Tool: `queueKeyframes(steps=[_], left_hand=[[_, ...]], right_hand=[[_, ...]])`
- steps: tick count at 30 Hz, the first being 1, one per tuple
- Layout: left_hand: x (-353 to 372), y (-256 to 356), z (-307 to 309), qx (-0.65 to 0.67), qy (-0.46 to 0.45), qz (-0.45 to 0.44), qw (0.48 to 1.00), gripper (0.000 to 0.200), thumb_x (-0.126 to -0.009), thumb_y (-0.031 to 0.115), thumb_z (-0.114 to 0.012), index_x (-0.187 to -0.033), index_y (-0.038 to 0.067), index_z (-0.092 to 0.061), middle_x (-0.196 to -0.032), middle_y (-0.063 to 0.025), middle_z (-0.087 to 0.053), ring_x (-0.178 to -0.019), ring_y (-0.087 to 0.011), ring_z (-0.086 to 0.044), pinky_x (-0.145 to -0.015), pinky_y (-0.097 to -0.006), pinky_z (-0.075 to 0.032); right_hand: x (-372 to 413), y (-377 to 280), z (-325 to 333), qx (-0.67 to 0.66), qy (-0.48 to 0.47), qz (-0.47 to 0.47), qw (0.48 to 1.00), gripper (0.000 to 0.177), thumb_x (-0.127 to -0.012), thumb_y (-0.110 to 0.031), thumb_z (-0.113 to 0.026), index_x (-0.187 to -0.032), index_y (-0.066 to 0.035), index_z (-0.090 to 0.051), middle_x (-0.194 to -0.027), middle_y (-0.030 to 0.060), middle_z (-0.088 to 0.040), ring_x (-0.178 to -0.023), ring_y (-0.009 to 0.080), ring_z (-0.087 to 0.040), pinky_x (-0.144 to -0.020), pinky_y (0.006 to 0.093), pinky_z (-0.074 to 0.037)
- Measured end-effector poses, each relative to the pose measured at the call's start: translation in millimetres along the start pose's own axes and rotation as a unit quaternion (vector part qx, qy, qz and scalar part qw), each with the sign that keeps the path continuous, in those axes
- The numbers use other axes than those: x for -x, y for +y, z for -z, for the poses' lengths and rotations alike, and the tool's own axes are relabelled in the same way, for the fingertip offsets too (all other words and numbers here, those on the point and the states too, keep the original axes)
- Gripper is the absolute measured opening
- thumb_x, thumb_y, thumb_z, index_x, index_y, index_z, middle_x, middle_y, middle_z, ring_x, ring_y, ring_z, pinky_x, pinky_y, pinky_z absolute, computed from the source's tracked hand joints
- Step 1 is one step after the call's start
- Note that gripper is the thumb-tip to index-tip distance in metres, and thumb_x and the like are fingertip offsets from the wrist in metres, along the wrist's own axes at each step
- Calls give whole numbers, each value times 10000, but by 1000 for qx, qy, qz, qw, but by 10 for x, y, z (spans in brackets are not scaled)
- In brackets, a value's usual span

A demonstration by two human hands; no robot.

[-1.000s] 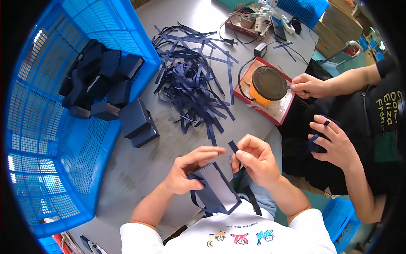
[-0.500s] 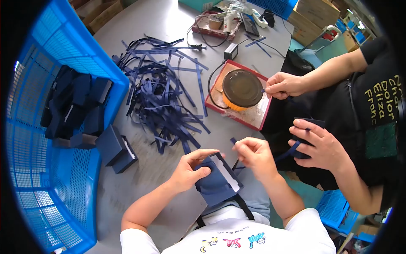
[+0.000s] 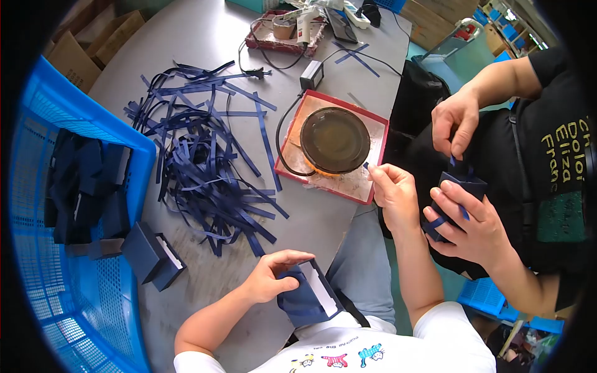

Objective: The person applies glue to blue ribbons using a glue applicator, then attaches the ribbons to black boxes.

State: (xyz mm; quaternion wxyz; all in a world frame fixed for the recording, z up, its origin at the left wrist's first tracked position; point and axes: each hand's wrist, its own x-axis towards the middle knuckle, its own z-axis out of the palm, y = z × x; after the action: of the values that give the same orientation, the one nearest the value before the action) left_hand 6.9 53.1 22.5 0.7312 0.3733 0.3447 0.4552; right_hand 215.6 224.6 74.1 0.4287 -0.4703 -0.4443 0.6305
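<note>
Insp. note. L hand point(image 3: 270, 278) holds navy box point(image 3: 305, 299), thumb on its face, other fingers round the far side; box sits at near edge of table point(image 3: 305, 230), just in front of white shirt point(image 3: 398, 348). R hand point(image 3: 396, 193) pinches ribbon point(image 3: 365, 165), finTgertip gap narrow, just beside round pot point(image 3: 334, 140) in red tray point(image 3: 377, 127); contact w/ pot: can't tell.

Rec. (my judgement): grip ribbon well back, keep fingertips off pot, strip flat, box steady & clear of tray.

Vs. prev. frame: R hand is farther off, now at pot; co-worker's far hand point(image 3: 457, 121), prev. at pot, is now above co-worker's box point(image 3: 476, 188).
</note>
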Motion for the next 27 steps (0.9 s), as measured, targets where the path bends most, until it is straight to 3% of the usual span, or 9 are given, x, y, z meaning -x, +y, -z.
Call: queueKeyframes(steps=[16,22,27], left_hand=[[-4,-8,25,36,-31,13,999,551,-731,207,-746,-1195,8,-523,-1132,-58,-549,-992,-133,-541,-888,-272,-421],[27,38,35,-24,-11,6,1000,516,-756,220,-693,-1203,28,-523,-1176,-53,-541,-1085,-133,-490,-951,-284,-358],[67,245,5,-74,52,-34,995,510,-745,202,-692,-1197,31,-530,-1101,-24,-557,-1031,-99,-487,-902,-246,-359]], right_hand=[[-168,80,-42,16,9,-12,1000,179,-810,-135,-648,-673,-51,-568,-503,-95,-389,-398,-3,-251,-377,191,-160],[48,42,72,-3,-1,-58,998,216,-826,-128,-621,-637,-86,-526,-493,-95,-364,-397,2,-245,-381,188,-168],[339,-83,62,-137,-119,-129,975,209,-849,-109,-585,-655,-87,-510,-510,-84,-356,-410,9,-259,-386,185,-185]])
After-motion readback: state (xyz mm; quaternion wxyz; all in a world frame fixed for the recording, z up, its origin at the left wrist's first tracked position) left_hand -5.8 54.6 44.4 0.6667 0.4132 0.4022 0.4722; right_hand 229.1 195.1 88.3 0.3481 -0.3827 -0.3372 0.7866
